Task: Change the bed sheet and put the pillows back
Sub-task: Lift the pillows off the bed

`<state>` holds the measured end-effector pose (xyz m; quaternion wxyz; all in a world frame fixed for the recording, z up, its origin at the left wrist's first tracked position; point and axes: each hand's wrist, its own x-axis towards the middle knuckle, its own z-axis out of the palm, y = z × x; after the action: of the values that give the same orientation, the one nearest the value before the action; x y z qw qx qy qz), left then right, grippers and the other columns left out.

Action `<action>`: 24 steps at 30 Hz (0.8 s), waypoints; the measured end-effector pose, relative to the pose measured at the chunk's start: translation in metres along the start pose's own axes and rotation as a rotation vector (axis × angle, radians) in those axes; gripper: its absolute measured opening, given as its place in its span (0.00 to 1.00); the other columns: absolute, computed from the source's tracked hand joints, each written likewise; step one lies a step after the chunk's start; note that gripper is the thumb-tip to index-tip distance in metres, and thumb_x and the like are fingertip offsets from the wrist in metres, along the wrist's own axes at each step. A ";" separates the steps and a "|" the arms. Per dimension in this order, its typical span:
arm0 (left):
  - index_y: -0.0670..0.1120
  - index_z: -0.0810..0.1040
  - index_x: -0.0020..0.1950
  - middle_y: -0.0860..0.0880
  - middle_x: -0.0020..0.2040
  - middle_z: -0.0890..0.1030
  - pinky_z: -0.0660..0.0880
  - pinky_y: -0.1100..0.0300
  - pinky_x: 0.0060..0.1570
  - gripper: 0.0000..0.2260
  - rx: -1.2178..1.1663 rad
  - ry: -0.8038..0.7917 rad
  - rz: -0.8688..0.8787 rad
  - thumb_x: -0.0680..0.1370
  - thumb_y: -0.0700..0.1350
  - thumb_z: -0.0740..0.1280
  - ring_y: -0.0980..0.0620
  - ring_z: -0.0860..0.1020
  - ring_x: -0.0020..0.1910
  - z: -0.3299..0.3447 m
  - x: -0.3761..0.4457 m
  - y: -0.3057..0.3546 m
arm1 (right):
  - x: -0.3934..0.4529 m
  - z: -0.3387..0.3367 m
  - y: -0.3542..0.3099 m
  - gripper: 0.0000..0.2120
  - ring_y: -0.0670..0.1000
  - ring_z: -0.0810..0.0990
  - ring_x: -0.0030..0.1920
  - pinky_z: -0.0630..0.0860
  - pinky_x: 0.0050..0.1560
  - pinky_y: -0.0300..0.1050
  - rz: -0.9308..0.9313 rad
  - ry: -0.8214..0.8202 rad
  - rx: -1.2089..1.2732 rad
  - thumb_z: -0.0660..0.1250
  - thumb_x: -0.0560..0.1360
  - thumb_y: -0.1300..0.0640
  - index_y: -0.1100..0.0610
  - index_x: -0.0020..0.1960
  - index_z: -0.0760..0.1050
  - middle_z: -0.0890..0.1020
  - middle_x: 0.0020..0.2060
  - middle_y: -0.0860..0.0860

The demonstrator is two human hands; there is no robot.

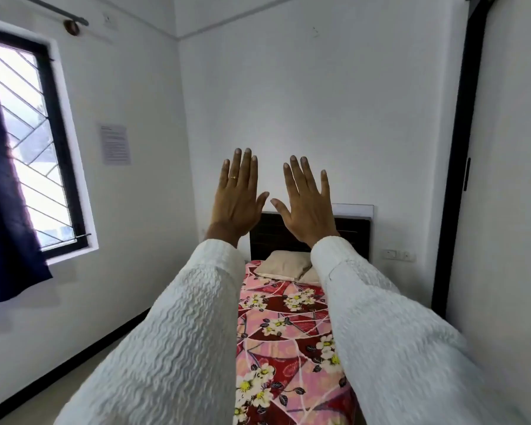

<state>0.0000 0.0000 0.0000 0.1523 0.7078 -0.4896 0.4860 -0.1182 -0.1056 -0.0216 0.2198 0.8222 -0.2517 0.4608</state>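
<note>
At the far left a dark blue curtain [3,191] hangs partly across a barred window [34,142], pulled aside enough to let daylight in, and a printed notice [115,144] is fixed to the wall beside it. Next comes the left hand [238,197], raised at arm's length with its back to the camera, fingers straight and close together, a ring on one finger, holding nothing. Just beside it the right hand [308,207] is lifted the same way, fingers fanned apart and also empty; the thumbs nearly meet. Both seem held up for the camera rather than reaching for anything, so I judge the work has not begun. Between and below the white sleeves lies the bed [288,348], with the floral bed sheet [284,329] spread over the mattress. Two pale pillows [284,265] rest on it against the dark headboard [276,237], one partly hidden by the right sleeve. A wall switch [397,255] sits further right.
</note>
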 end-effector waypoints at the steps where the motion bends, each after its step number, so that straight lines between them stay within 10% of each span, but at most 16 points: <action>1: 0.35 0.53 0.75 0.37 0.75 0.55 0.46 0.47 0.72 0.32 0.002 -0.008 0.000 0.79 0.57 0.42 0.39 0.52 0.75 0.007 0.002 0.004 | -0.002 0.004 0.005 0.34 0.55 0.53 0.75 0.51 0.72 0.61 0.005 -0.029 -0.006 0.42 0.76 0.38 0.57 0.76 0.53 0.56 0.75 0.55; 24: 0.34 0.65 0.70 0.36 0.70 0.67 0.62 0.42 0.67 0.29 -0.100 -0.040 -0.048 0.79 0.54 0.49 0.38 0.64 0.71 0.313 0.138 0.203 | 0.018 0.249 0.316 0.33 0.59 0.64 0.72 0.62 0.65 0.65 -0.018 -0.207 -0.050 0.42 0.78 0.39 0.60 0.72 0.63 0.65 0.72 0.58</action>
<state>0.0044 -0.3884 -0.0884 0.1893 0.7202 -0.4992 0.4430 -0.1436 -0.5021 -0.0838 0.2175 0.8618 -0.2769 0.3650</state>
